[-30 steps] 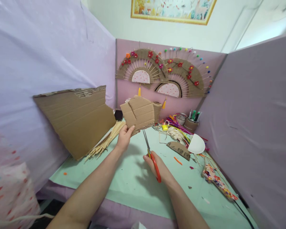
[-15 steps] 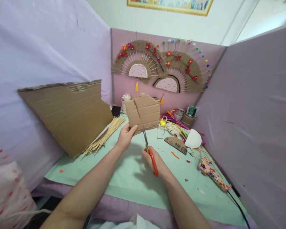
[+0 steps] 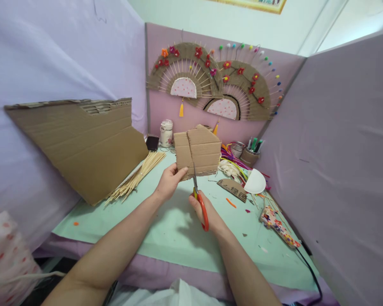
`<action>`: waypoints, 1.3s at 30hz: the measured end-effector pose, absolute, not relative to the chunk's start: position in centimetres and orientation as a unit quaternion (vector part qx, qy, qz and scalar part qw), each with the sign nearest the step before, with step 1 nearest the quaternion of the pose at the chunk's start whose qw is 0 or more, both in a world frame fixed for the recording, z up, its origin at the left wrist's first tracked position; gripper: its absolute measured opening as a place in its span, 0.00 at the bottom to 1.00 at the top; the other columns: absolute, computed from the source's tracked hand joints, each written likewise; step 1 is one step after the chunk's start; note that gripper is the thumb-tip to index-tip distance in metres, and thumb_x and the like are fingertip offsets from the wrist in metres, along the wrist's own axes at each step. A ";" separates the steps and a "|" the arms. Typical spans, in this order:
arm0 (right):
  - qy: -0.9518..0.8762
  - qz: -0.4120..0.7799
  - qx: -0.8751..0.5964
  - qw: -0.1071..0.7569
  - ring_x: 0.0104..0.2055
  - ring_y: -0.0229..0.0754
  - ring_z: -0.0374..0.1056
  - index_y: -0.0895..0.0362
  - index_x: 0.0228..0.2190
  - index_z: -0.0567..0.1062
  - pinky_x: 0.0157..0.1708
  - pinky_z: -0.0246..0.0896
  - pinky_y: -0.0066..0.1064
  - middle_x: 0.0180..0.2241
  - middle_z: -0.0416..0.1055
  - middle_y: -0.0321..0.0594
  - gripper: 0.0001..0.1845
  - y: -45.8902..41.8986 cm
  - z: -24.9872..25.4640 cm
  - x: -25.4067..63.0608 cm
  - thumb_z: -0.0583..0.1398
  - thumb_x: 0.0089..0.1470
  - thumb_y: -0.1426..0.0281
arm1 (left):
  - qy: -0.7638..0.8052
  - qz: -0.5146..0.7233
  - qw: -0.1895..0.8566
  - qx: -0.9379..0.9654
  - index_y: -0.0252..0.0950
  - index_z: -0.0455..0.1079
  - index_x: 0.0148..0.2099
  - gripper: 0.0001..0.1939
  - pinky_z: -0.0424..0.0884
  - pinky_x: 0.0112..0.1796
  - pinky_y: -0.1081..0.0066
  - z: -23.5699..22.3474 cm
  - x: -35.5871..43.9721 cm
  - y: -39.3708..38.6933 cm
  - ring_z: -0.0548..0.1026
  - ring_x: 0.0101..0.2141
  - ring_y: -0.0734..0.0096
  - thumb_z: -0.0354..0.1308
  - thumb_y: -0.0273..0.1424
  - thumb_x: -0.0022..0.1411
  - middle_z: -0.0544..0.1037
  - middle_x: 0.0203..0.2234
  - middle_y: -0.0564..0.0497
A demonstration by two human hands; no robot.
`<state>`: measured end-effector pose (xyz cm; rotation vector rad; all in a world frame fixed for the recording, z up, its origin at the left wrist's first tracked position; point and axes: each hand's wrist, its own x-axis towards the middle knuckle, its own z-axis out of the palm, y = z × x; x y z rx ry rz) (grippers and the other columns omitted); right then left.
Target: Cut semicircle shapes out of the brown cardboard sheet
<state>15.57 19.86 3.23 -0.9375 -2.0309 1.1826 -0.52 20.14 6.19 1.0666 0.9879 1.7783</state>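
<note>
Above the middle of the pale green tabletop (image 3: 166, 244), a flat, many-sided piece of brown cardboard (image 3: 206, 148) is held upright, a dark crease running down its left part. The left hand (image 3: 170, 182) pinches its lower left corner, thumb on the near face. The right hand (image 3: 209, 212) has its fingers curled around the handles of the red-handled metal scissors (image 3: 196, 195), whose blades reach the cardboard's lower edge (how far they stand apart, I cannot tell). To the left, a large brown cardboard sheet (image 3: 86, 148) stands tilted beside a loose bundle of thin pale sticks (image 3: 137, 178). To the right lie a lettered half-round cardboard piece (image 3: 232, 190), a white half-disc (image 3: 255, 181) and a flower-patterned tool (image 3: 279, 227) with a black cord.
</note>
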 end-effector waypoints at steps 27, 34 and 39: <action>-0.771 0.419 -0.376 0.298 0.24 0.38 0.56 0.54 0.26 0.61 0.26 0.53 0.29 0.21 0.60 0.32 0.20 19.9 3.1 15.8 0.51 0.56 0.50 | 0.447 0.685 0.383 0.429 0.31 0.73 0.38 0.18 0.70 0.37 0.67 7.5 -0.6 19.6 0.75 0.32 0.69 0.65 0.40 0.49 0.80 0.32 0.48; -0.772 0.427 -0.362 0.300 0.25 0.38 0.57 0.55 0.27 0.63 0.26 0.54 0.30 0.22 0.62 0.33 0.22 20.1 2.9 15.7 0.50 0.56 0.48 | 0.461 0.676 0.364 0.445 0.32 0.71 0.35 0.15 0.68 0.31 0.70 7.5 -0.6 19.5 0.72 0.28 0.72 0.63 0.39 0.51 0.77 0.27 0.51; -0.775 0.430 -0.351 0.302 0.26 0.39 0.59 0.56 0.31 0.65 0.28 0.55 0.31 0.24 0.62 0.34 0.22 20.3 2.6 15.9 0.49 0.58 0.49 | 0.457 0.683 0.361 0.442 0.32 0.72 0.34 0.15 0.70 0.33 0.69 7.4 -0.5 19.4 0.73 0.29 0.71 0.63 0.39 0.50 0.78 0.28 0.51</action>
